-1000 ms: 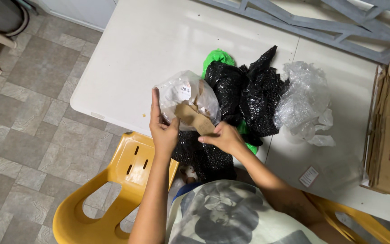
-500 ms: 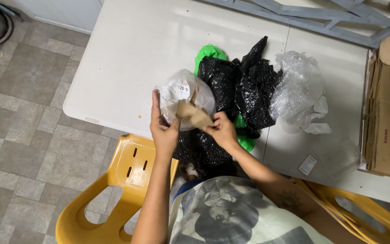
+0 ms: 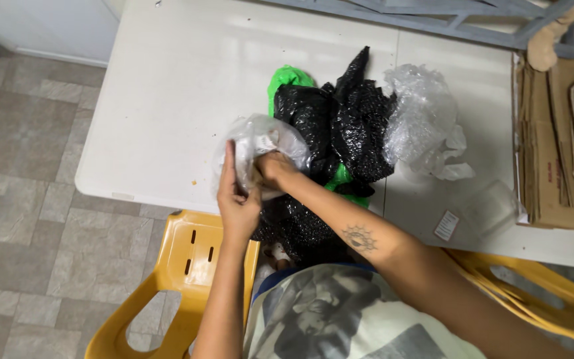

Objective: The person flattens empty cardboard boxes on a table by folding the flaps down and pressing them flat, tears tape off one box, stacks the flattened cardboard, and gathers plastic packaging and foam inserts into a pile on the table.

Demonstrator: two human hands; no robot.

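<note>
From left I see 1 yellow plastic chair (image 3: 174, 279) under the white table (image 3: 167, 86) edge. My left hand (image 3: 237, 199) grips the clear plastic bag (image 3: 260, 143) at the table's near edge, fingers closed on its side. My right hand (image 3: 274, 166) is pushed into the bag; fingers hidden, cannot tell. Beside it, touching: 1 green bag (image 3: 284, 78), black bubble wrap (image 3: 347, 126), then 1 clear bubble wrap (image 3: 423, 119). 1 small white label w/ red edge (image 3: 446, 225) lies near the flattened cardboard boxes (image 3: 559, 153) at far right.
</note>
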